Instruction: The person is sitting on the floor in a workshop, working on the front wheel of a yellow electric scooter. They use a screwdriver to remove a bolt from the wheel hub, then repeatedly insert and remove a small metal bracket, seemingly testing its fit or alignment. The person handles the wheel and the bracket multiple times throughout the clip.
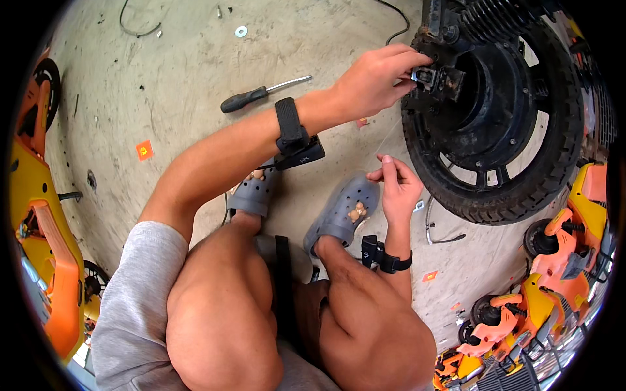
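Observation:
A black wheel (489, 117) with a knobby tyre and spoked rim stands at the upper right. My left hand (378, 78) reaches to its hub, fingers closed around a small metal bracket (424, 77) mounted beside it. Lower down, next to the tyre, my right hand (396, 186) has thumb and forefinger pinched on a thin pale strand (389, 138), which runs up toward the left hand. The strand's upper end is too fine to make out. A screwdriver (244, 100) with a black handle lies on the floor left of my left hand.
A flat washer (241, 31) and a black cable (394, 16) lie on the concrete floor. A loose cable (447, 240) sits below the tyre. Orange and yellow scooters (554, 260) line the right side; another orange and yellow vehicle (39, 195) stands at left. A coil spring (499, 19) rises above the wheel.

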### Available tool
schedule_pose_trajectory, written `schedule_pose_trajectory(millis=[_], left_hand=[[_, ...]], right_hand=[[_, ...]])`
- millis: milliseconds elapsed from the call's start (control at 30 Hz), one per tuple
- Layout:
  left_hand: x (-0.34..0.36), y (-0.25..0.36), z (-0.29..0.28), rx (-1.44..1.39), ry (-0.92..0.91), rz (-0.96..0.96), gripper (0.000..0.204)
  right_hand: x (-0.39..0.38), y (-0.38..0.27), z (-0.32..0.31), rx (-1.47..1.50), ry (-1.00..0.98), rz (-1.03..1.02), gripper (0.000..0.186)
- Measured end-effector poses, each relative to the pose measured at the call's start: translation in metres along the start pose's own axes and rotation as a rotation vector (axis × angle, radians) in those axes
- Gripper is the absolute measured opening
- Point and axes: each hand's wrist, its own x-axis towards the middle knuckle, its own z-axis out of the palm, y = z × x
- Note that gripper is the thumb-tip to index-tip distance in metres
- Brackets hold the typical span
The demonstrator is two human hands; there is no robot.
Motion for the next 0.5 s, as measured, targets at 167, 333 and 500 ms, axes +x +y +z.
schedule_pose_trajectory(millis=[167,333,500], left_hand=[[-0.002,-0.002,-0.001,0.055,-0.015,0.004,0.044],[0.0,-0.007,-0.004,0.125,-0.009,0.09,0.037],[0.005,-0.01,-0.005,0.139,0.014,0.212,0.032]], right_hand=[[-0.002,0.002,0.0,-0.029,0.003,0.004,0.026],[-0.002,0.001,-0.001,-0.045,0.005,0.019,0.025],[-0.003,0.007,0.0,-0.022,0.001,0.016,0.024]])
